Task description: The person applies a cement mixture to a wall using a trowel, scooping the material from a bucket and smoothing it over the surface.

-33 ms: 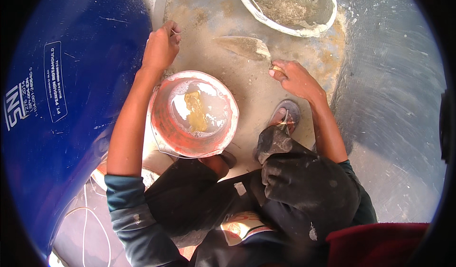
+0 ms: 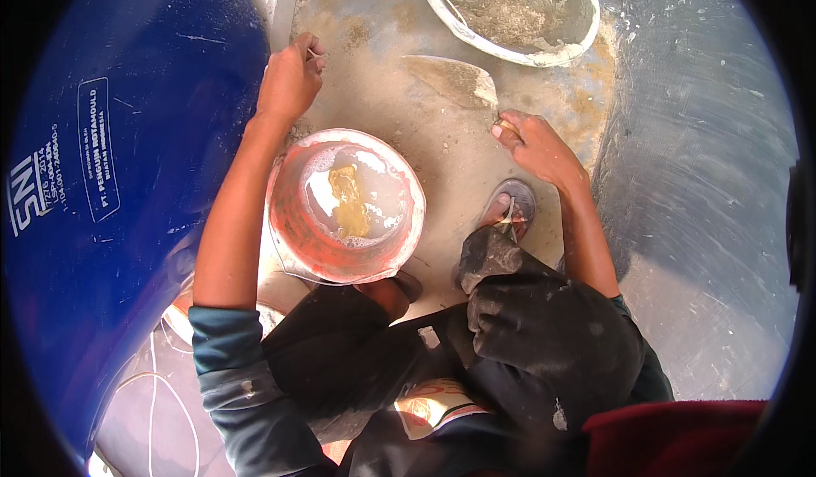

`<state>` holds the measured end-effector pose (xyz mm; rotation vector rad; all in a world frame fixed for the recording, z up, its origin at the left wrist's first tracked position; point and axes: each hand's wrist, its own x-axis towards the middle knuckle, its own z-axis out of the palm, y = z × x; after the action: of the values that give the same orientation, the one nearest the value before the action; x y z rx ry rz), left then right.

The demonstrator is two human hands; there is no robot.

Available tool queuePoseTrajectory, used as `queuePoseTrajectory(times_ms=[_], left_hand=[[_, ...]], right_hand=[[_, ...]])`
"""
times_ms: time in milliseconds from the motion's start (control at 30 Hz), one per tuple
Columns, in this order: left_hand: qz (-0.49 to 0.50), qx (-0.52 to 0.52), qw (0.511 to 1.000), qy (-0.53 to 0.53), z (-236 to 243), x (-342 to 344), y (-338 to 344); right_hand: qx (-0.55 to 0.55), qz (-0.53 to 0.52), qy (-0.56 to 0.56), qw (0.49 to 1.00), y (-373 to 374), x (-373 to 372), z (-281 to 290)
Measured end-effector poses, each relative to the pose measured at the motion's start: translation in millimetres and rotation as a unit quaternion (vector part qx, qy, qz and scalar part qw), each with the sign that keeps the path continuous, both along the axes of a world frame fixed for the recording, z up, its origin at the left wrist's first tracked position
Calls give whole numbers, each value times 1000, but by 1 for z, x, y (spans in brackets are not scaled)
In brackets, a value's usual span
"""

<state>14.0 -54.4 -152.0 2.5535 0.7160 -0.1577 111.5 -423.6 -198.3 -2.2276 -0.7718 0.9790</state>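
Note:
My left hand (image 2: 291, 78) is closed near the blue plastic tank, with a thin pale piece between its fingers that I cannot make out. My right hand (image 2: 531, 141) grips the handle of a trowel (image 2: 449, 78), whose dusty blade lies low over the dusty floor (image 2: 382, 95), pointing left. Below and between my hands stands a red bucket (image 2: 289, 205) of cloudy, foamy water with a yellow block (image 2: 348, 201) in it, perhaps a sponge. Beyond the trowel is a whitish pail (image 2: 586, 18) with gritty grey material inside.
The blue tank (image 2: 136, 222) takes up the left side, and a curved grey surface (image 2: 697, 163) the right. My sandalled foot (image 2: 510, 205) is beside the red bucket. A pale board (image 2: 280, 5) lies at the top left, and white cord (image 2: 153, 392) at the lower left.
My right hand and the trowel have shifted slightly to the right. My left hand has moved up a little.

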Motion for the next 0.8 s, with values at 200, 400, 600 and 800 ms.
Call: queuePoseTrajectory(times_ms=[200, 400, 600, 800], left_hand=[[-4, 39, 999, 7, -17, 36, 7], [-3, -73, 996, -41, 26, 35, -17], [-125, -148, 955, -223, 94, 103, -112], [-86, -56, 951, -291, 83, 146, -117]], right_hand=[[-57, -197, 167, 964, -64, -14, 21], [-40, -194, 212, 957, -70, -25, 16], [-36, -119, 205, 971, -56, -25, 0], [-4, -138, 210, 968, -58, -26, 3]])
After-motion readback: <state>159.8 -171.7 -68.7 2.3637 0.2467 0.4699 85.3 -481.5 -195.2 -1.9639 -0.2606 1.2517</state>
